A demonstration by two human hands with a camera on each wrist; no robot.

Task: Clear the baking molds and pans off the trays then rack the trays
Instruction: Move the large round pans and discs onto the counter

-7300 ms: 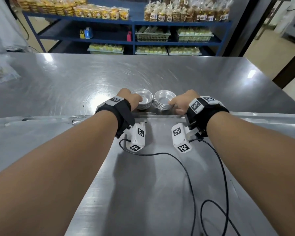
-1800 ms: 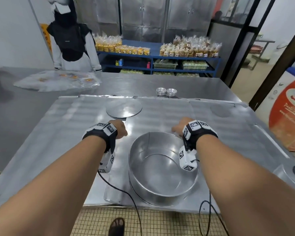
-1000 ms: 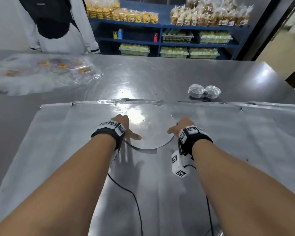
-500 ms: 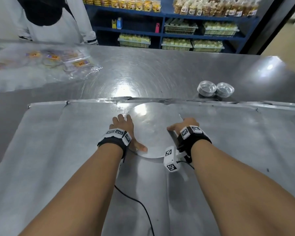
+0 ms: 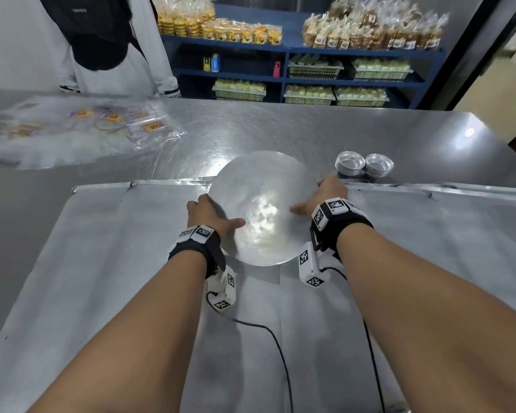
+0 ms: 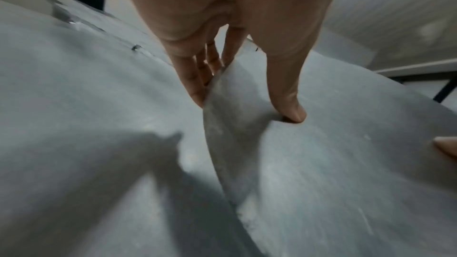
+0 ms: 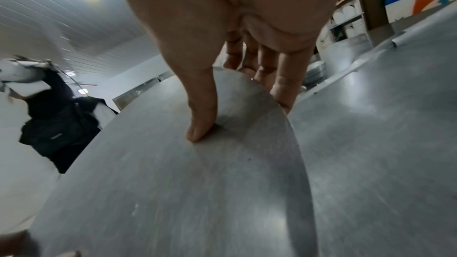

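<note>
Steel disc [image 5: 262,210], one, lifted over the tray [image 5: 102,263], pinched at 9 o'clock by the left hand [image 5: 209,214] and 3 o'clock by the right hand [image 5: 325,198]; two mold stacks [image 5: 364,165] on the counter [image 5: 280,129] at 1 o'clock

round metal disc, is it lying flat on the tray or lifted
Lifted. The round metal disc is pinched by left hand and right hand, fingers under its edges.

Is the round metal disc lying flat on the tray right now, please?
No, the round metal disc is lifted off the tray, with the left hand and right hand gripping opposite edges.
</note>
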